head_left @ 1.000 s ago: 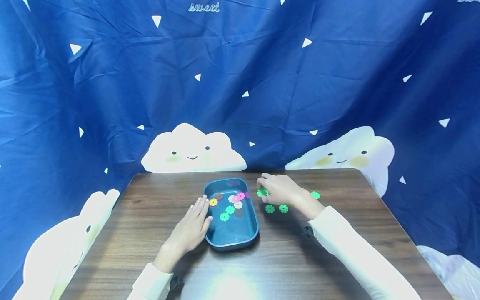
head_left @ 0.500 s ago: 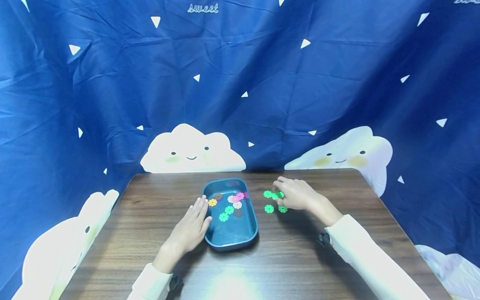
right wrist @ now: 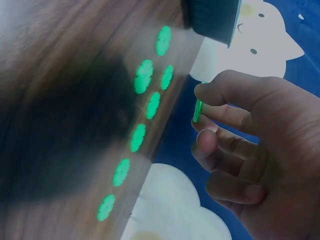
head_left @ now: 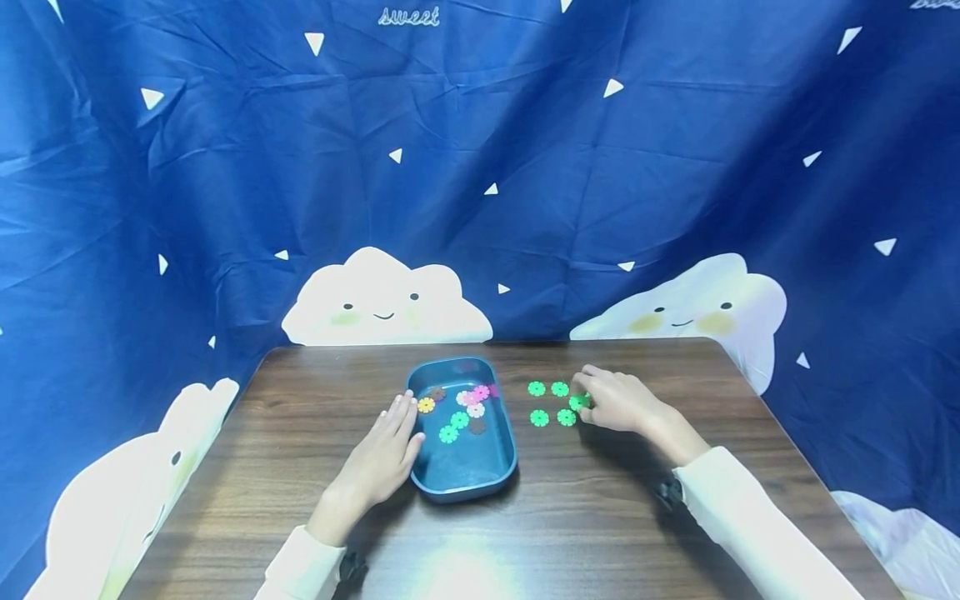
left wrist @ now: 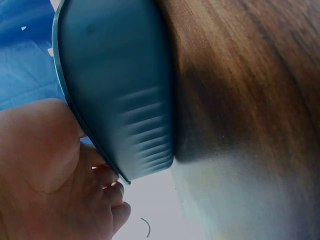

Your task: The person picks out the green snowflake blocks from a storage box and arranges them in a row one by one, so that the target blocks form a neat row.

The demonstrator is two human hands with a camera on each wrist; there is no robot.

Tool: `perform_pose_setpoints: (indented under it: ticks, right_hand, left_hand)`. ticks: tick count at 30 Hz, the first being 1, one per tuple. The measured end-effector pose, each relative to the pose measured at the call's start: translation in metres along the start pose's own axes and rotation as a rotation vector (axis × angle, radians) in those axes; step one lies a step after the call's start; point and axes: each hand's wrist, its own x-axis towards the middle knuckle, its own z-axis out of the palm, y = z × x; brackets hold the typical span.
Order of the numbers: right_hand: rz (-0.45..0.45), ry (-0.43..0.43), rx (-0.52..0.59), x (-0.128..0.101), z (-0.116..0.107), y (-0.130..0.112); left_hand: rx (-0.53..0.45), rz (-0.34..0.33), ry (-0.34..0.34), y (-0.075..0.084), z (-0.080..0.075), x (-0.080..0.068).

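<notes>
The right hand pinches a green flower-shaped plastic disc between thumb and forefinger, just above the dark wooden surface, beside more green discs lying there. The left hand rests with straight fingers against the blue oblong plastic tray holding mixed-colour discs.

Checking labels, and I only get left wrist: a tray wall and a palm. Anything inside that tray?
Observer: Yes. The blue tray holds loose flower discs: yellow, pink, white, green and brown.
Operator: Right hand?
Observer: The right hand pinches one green flower disc, out to the right of the tray.
Operator: More outside the tray?
Observer: Other green discs lie flat in rows on the wooden table, beside the right hand.
</notes>
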Motion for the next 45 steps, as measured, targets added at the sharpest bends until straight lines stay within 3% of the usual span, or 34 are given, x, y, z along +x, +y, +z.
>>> perform_pose_setpoints:
  ticks: [12, 26, 35, 45]
  right_hand:
    - [0.031, -0.005, 0.041, -0.012, 0.016, 0.019]
    - [0.091, -0.024, 0.047, -0.012, 0.039, 0.027]
    - [0.14, -0.072, 0.059, -0.012, 0.043, 0.025]
    - [0.136, -0.053, 0.068, -0.012, 0.044, 0.027]
  left_hand:
    - [-0.02, -0.013, -0.037, -0.001, 0.001, 0.001]
    - [-0.031, -0.001, 0.0, 0.0, 0.0, 0.001]
    - [-0.024, -0.02, -0.027, -0.001, 0.0, 0.001]
    - [-0.032, -0.016, -0.025, -0.001, 0.0, 0.0]
